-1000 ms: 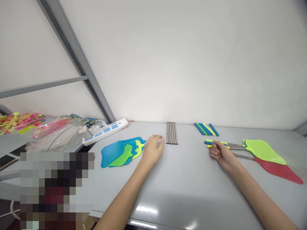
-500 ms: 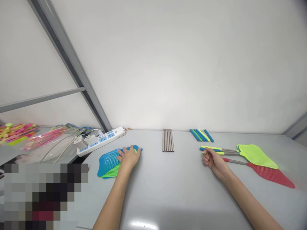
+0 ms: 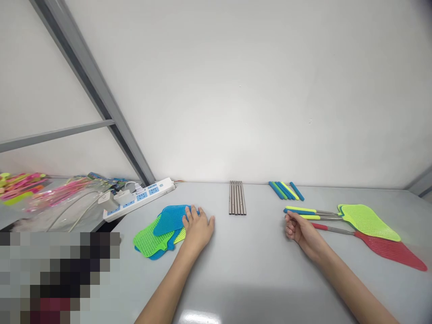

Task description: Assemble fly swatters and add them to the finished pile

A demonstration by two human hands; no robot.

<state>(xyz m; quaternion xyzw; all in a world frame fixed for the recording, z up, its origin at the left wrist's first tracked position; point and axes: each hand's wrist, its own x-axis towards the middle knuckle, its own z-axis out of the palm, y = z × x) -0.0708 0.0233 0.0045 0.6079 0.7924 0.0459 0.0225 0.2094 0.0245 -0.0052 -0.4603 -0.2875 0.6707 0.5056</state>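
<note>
Resting with fingers spread flat on the fanned swatter heads (image 3: 162,227) at table (image 3: 243,270) left, the left hand (image 3: 197,227) meets light, floppy mesh, best pinched at an edge; the right hand (image 3: 299,229) lies loosely curled, empty.

The swatter heads (image 3: 162,229) were stacked at table (image 3: 243,270) left, metal rods (image 3: 236,197) laid behind centre, handle sleeves (image 3: 286,190) right of them, finished swatters (image 3: 357,220) farther right.

Blue and green mesh swatter heads (image 3: 162,229), silver rods (image 3: 236,198), red swatter (image 3: 388,246), grey table (image 3: 256,270), white power strip (image 3: 140,198)
</note>
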